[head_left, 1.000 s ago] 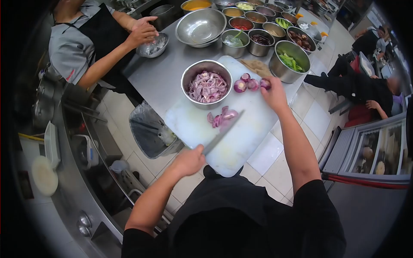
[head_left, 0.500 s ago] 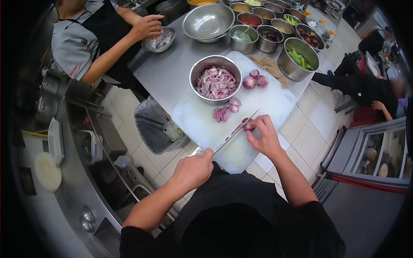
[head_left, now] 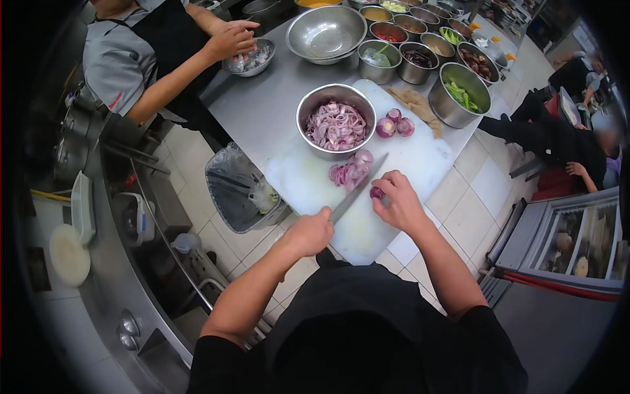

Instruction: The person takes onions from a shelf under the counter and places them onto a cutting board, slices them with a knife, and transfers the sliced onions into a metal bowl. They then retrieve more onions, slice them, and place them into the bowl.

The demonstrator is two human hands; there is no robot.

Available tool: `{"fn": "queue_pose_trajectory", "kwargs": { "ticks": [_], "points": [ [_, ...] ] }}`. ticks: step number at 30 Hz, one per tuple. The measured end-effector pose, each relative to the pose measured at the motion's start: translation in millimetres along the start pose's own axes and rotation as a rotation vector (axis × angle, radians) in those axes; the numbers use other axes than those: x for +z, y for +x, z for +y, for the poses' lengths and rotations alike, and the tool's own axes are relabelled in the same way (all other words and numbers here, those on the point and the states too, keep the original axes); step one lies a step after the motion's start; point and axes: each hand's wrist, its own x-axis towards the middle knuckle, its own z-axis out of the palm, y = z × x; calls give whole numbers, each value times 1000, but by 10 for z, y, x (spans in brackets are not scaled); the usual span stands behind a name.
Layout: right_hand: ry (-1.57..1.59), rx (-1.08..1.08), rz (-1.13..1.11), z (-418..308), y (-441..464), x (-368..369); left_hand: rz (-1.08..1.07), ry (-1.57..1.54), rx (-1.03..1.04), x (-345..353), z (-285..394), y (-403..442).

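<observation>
My left hand (head_left: 312, 231) is closed round the handle of a kitchen knife (head_left: 371, 175). Its blade points up and to the right, with its flat side along a small pile of onion slices (head_left: 348, 174) on the white cutting board (head_left: 308, 190). To the right of the blade, my right hand (head_left: 400, 203) pinches a piece of red onion (head_left: 376, 192) between bent fingers and thumb, apart from the knife. A steel pot (head_left: 304, 131) of sliced red onion stands on the board behind the pile. Several onion pieces (head_left: 386, 127) sit to the right of the pot.
Steel containers (head_left: 459, 111) of chopped ingredients line the table's far right, beside a brown cloth (head_left: 420, 108). A large steel bowl (head_left: 327, 33) stands farther back. At the left, a co-worker's hands (head_left: 233, 41) are over a small bowl (head_left: 259, 64). A lined bin (head_left: 230, 213) stands below the table's left edge.
The knife has moved left, away from the onion piece, and now lies against the slices. The slices are gathered closer to the pot. My right hand keeps its pinch on the onion.
</observation>
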Motion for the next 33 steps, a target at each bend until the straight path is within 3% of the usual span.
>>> {"fn": "queue_pose_trajectory", "kwargs": {
  "ticks": [6,9,20,23,33],
  "points": [
    [26,202,-88,-17,21,-67,7,125,-51,-125,317,-392],
    [85,210,-93,-11,8,-75,30,150,-19,145,210,-300],
    [72,193,3,20,-40,-16,54,184,43,-101,281,-339],
    [68,175,16,65,-37,-22,-42,141,-20,28,285,-360],
    [91,170,-2,31,-64,-50,9,157,43,128,242,-114]
  ]
}}
